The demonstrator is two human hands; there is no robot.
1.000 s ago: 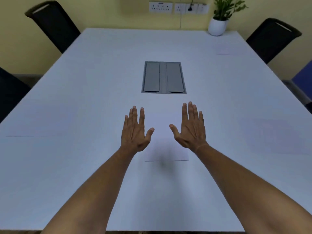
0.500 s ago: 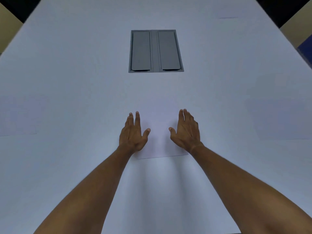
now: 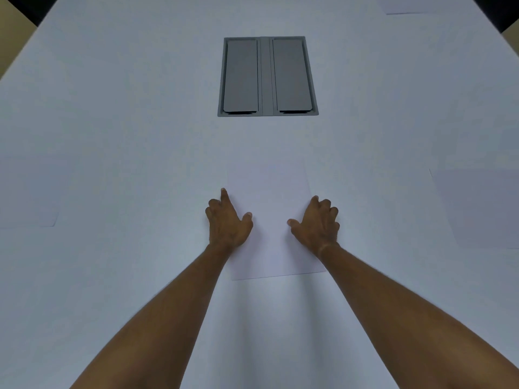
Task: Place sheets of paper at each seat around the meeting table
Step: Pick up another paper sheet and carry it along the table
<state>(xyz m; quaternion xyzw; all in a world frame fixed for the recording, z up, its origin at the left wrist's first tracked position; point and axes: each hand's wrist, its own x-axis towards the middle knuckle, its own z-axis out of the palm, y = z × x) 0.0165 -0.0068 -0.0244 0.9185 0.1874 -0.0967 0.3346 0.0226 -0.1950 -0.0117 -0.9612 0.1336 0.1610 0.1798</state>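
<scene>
Sheet: flat on the white table, near the front edge, below the grey hatch.
Left hand: fingers spread, pressing the sheet's left edge.
Right hand: fingers spread, pressing its right edge.

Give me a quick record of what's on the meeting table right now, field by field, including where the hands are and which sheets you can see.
surface: white table
centre fitting: grey cable hatch, both flaps closed
middle sheet: sheet of paper flat, near edge slightly skewed
left hand: fingertips down at the sheet's left edge, gripping nothing
right hand: fingertips down at the sheet's right edge, gripping nothing
other sheets: left sheet, right sheet, far right sheet, all flat
chairs: barely in view
</scene>
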